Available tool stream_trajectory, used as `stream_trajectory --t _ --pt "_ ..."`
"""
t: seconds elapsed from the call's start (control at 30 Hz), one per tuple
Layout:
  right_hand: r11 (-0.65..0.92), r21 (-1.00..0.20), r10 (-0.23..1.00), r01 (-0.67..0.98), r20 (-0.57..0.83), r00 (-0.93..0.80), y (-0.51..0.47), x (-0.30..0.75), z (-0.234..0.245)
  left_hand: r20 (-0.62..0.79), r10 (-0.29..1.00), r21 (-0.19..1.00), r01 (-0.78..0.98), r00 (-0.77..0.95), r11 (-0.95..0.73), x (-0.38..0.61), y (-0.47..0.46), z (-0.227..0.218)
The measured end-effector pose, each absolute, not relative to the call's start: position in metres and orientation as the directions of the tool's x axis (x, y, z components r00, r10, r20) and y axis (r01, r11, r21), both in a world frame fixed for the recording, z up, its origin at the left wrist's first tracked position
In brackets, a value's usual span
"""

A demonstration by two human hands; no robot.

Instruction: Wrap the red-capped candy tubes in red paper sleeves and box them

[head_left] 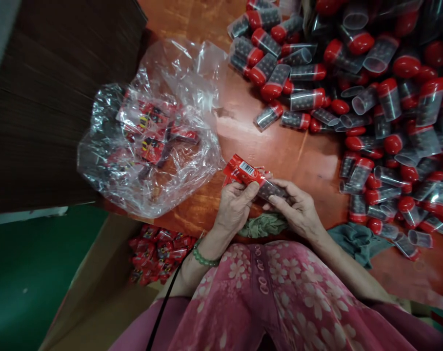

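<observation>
My left hand (238, 202) pinches a red printed packet (246, 168) with a white barcode on its upper face. From its right end runs a clear dotted plastic tube (271, 189), gripped between the thumb and fingers of my right hand (296, 204). How far the tube sits inside the packet, I cannot tell; my fingers cover the join. More red packaging shows beneath the packet, partly hidden. Both hands are close together over the table's near edge. A crumpled green cloth (264, 225) lies just below them.
A clear plastic bag (192, 180) holding red packets (153, 126) lies at left on the table (236, 126). A large pile of red-capped clear tubes (305, 99) spreads over the right side. Red packages (159, 253) fill a box below left. A blue-green cloth (358, 239) sits at right.
</observation>
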State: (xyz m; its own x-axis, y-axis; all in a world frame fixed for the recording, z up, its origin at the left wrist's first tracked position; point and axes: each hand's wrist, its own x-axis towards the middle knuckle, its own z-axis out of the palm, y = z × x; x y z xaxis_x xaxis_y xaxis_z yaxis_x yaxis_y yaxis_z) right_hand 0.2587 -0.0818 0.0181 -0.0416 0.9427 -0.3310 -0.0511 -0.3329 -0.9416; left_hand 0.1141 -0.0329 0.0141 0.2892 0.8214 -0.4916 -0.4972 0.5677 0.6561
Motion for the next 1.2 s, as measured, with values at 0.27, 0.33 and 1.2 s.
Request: stream_trajectory --t 0.27,0.33,1.2 --pt "0.119 -0.888 0.990 0.445 0.141 0.016 -0.085 0.252 0.002 -0.499 0.838 0.665 -0.524 0.220 0.533 0.118 -0.036 0.013" --pt "0.200 -0.845 0.972 0.496 0.237 0.011 -0.084 0.252 0.000 -0.493 0.845 0.677 -0.518 0.209 0.523 0.120 -0.036 0.012" --pt "-0.371 -0.865 0.928 -0.338 -0.338 -0.154 -0.062 0.254 0.011 -0.409 0.850 0.729 -0.441 0.331 0.523 0.120 -0.032 0.015"
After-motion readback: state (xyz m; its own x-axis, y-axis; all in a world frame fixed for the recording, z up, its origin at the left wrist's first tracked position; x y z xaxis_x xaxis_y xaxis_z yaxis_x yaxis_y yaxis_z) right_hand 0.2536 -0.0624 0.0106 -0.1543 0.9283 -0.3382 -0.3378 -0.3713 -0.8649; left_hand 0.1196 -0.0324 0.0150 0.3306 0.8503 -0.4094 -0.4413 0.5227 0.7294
